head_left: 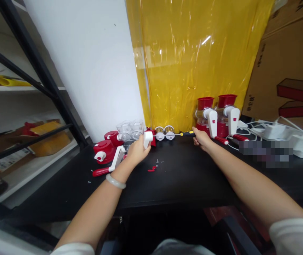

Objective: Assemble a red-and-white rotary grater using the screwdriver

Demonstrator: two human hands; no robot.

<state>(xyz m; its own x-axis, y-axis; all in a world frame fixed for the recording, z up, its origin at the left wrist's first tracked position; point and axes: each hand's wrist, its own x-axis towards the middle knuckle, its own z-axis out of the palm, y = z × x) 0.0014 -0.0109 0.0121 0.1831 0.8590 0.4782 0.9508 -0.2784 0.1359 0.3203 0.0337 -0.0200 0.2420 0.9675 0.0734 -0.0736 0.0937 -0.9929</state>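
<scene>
While left hand [137,150] clenches the white housing [148,139] near the counter's [183,177] back edge, right hand [201,139] grips the screwdriver [187,134]; shaft lies level along that edge; tip points left, meeting the housing.

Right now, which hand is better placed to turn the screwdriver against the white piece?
Right. The right hand grips the screwdriver by its yellow-black handle, shaft pointing at the white piece. The left hand is closed around that piece over the black table, so it seems better used for steadying.
</scene>
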